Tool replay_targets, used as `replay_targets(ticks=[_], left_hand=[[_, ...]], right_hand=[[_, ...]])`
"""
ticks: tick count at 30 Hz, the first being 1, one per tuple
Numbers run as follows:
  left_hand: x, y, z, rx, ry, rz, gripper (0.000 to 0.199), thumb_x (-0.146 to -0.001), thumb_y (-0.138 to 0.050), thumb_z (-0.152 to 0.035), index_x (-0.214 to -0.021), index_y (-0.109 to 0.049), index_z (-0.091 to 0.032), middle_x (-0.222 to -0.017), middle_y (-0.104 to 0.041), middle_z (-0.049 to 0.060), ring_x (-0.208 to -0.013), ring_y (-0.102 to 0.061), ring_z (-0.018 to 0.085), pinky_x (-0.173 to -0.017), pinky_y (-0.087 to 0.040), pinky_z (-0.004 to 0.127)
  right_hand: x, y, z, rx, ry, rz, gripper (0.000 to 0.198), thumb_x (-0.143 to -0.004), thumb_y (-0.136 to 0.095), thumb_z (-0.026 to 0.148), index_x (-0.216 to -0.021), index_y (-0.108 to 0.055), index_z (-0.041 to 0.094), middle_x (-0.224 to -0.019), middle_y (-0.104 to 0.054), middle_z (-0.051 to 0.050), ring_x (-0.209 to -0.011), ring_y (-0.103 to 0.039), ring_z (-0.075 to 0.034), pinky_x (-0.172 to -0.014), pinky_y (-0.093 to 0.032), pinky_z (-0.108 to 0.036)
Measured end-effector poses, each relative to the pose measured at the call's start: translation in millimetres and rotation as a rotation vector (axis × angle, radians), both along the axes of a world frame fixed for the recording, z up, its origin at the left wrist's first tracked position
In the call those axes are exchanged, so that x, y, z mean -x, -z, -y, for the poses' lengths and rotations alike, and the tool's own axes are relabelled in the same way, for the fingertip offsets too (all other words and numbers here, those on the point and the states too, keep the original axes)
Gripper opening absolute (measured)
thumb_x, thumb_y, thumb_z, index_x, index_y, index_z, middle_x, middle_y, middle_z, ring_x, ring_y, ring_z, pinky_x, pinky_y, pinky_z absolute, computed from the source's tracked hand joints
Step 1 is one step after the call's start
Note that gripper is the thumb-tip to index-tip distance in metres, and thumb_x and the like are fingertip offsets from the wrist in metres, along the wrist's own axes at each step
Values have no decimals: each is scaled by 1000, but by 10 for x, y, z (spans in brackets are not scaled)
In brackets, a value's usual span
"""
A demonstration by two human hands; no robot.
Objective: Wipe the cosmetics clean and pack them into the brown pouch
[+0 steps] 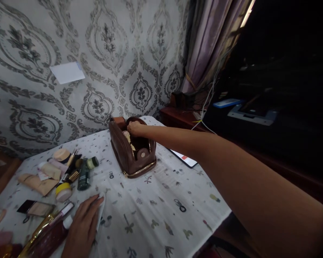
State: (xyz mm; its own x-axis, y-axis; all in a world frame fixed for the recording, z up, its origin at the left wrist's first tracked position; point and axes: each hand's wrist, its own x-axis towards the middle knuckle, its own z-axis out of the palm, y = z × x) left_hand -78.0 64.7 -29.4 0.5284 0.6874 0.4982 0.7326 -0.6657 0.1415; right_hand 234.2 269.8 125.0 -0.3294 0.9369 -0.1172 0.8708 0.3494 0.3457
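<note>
A brown toiletry bag (120,152) with gold zips stands unzipped on the table, a few pale items (130,139) showing inside it. My right hand (136,128) reaches into the far end of its opening, fingers curled; whatever they hold is hidden. Down at the lower left, my left hand (83,218) lies with its fingers stretched out over a flat white thing (101,209) that is mostly covered. Close beside that hand are a dark red bottle with a white cap (50,236) and a slim pink tube (61,213).
Cosmetics crowd the table's left side: a dark green bottle (84,175), a yellow-lidded jar (64,192), a beige tube (37,182) and several brushes. Behind my right arm lies a tablet (184,157). A patterned wall (107,64) rises at the back, and a dark screen (280,79) stands right.
</note>
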Motion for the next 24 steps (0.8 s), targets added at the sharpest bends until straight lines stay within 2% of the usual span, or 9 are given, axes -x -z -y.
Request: replay_targets(ticks=[4, 6, 8, 11, 14, 16, 19, 21, 24], left_hand=[[-42, -40, 24, -14, -24, 32, 33, -96, -43, -23, -123, -64, -25, -121, -66, 8, -109, -66, 21, -89, -59, 33], [-66, -61, 41, -25, -32, 36, 32, -97, -43, -23, -122, -64, -24, -120, -66, 8, -108, -66, 21, -88, -59, 33], [-78, -75, 54, -27, -26, 23, 33, -96, -44, -22, -124, -62, -23, -121, -65, 9, -108, -66, 21, -89, -59, 33], [-80, -75, 66, -27, -10, 14, 32, -96, -46, -20, -125, -61, -23, -123, -65, 9, -109, -65, 21, -91, -57, 32], [-78, -59, 74, -37, -20, 6, 32, -96, -46, -20, -124, -61, -22, -122, -65, 10, -109, -65, 21, -90, -57, 33], [-85, -55, 77, -34, -31, -1, 33, -96, -44, -20, -124, -62, -22, -123, -65, 10, -111, -64, 22, -92, -57, 35], [-121, -82, 90, 17, -51, 0, 34, -97, -42, -21, -124, -63, -22, -124, -64, 11, -113, -63, 23, -96, -55, 38], [-160, -121, 112, 80, -75, -4, 35, -97, -41, -22, -125, -63, -22, -125, -64, 12, -115, -62, 23, -97, -55, 39], [-210, -185, 153, 150, -98, -13, 33, -99, -41, -24, -124, -63, -20, -127, -63, 12, -117, -60, 24, -99, -54, 41]], right_hand=[[30, -214, 273, -44, -69, -30, 27, -88, -55, 9, -110, -70, 5, -116, -68, -25, -106, -67, -31, -82, -54, -36], [4, -276, 543, -85, -130, -59, 28, -90, -50, 8, -110, -70, 8, -114, -69, -22, -105, -67, -30, -81, -53, -38], [-38, -268, 901, -161, -204, -173, 26, -89, -52, 7, -108, -70, 12, -102, -72, -17, -97, -68, -28, -77, -52, -36], [-86, -102, 1491, -376, -241, -399, 17, -91, -52, 9, -89, -69, 11, -93, -70, -15, -91, -63, -25, -72, -48, -33], [-60, 219, 1958, -532, -425, -690, 21, -96, -49, 15, -83, -65, 14, -91, -68, -10, -84, -57, -20, -72, -46, -32], [4, 468, 2144, -494, -577, -814, 21, -97, -47, 13, -83, -63, 13, -84, -66, -7, -78, -53, -17, -71, -43, -29], [143, 799, 2253, -292, -723, -809, 18, -94, -51, 12, -79, -60, 16, -79, -64, -4, -73, -51, -16, -65, -41, -28], [248, 965, 2252, -132, -701, -805, 15, -91, -54, 11, -79, -61, 17, -82, -65, -4, -77, -53, -17, -67, -43, -29], [421, 1150, 2177, 58, -590, -887, 10, -88, -57, 12, -86, -64, 18, -92, -68, -6, -87, -58, -20, -77, -47, -31]])
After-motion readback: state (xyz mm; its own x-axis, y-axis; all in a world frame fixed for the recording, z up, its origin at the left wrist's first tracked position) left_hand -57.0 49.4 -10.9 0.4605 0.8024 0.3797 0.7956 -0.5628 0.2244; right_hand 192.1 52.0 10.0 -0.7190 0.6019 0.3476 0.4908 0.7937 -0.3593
